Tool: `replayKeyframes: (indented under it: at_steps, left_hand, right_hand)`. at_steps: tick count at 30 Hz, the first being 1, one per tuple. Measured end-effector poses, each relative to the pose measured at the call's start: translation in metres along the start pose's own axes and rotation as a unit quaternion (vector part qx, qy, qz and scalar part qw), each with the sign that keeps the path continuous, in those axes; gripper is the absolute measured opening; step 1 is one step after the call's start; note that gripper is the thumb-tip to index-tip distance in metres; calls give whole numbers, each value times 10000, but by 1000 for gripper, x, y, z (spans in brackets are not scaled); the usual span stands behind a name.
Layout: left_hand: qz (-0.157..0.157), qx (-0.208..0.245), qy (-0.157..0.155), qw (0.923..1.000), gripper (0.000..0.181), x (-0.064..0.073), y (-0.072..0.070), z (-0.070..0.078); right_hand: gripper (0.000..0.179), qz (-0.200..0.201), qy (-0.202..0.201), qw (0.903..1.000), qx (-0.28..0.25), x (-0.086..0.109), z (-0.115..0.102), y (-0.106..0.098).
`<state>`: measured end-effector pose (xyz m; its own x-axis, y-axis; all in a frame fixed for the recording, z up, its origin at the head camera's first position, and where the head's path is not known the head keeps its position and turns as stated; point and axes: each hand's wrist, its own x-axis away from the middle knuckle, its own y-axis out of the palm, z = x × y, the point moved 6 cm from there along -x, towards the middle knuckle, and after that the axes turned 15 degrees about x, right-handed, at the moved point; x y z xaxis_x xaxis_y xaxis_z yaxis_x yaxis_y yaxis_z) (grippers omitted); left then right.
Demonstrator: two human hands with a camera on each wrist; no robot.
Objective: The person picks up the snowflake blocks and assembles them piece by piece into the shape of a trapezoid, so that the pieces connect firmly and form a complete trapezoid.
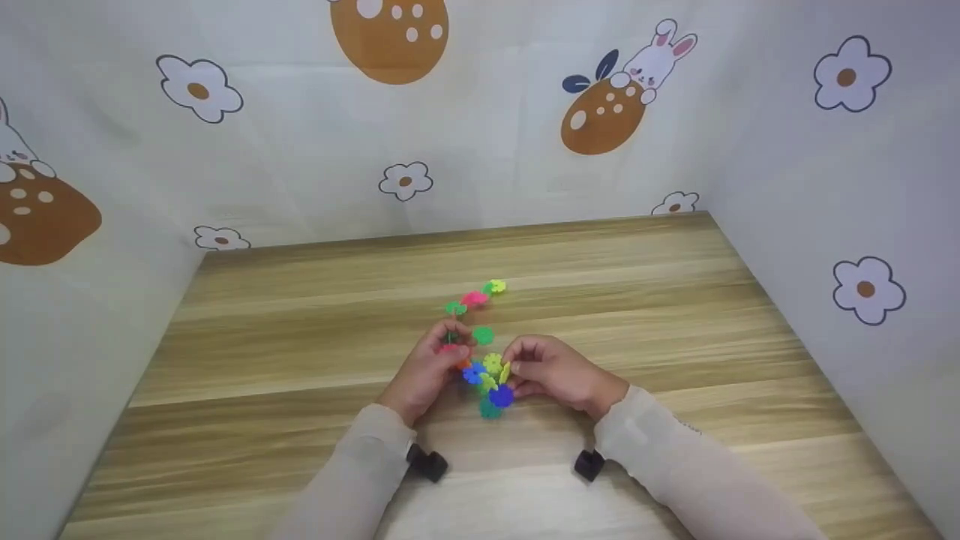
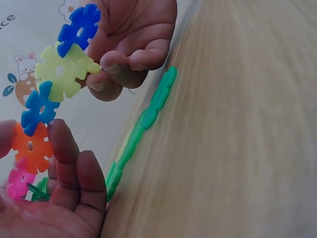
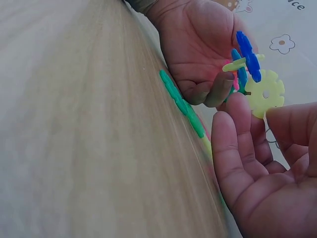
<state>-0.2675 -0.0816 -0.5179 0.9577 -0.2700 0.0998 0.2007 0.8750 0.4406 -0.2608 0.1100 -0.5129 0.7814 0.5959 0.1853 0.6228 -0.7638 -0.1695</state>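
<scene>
My left hand grips one end of a chain of notched plastic snowflake discs. In the left wrist view its fingers are around the orange disc and a pink disc. From there the chain rises through a blue disc and a pale yellow disc to a darker blue disc. My right hand pinches another yellow disc between thumb and fingers, beside the chain's yellow disc. I cannot tell whether those two are joined.
More snowflake discs lie on the wooden table beyond and under the hands: a green disc, a pink one, a yellow one and a teal one. Patterned curtains surround the table at back and sides.
</scene>
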Motion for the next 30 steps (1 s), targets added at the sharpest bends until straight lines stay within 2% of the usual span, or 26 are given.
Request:
replayKeyframes:
  at_steps: [10, 14, 19, 23, 30]
  left_hand:
    - [132, -72, 86, 9998, 21, -2, -2, 0]
    - [182, -106, 106, 9997, 19, -3, -3, 0]
    - [190, -180, 101, 9996, 14, -3, -4, -1]
    - [263, -234, 101, 9993, 12, -2, -5, 0]
    - [248, -192, 53, 9995, 13, -2, -4, 1]
  right_hand:
    - [14, -42, 10, 10000, -40, 0, -1, 2]
    - [26, -127, -200, 9997, 89, 0, -3, 3]
    - [47, -444, -556, 9967, 398, 2, -7, 4]
    - [57, -634, -557, 9946, 610, 3, -8, 5]
    - [68, -545, -626, 9899, 1147, 6, -12, 8]
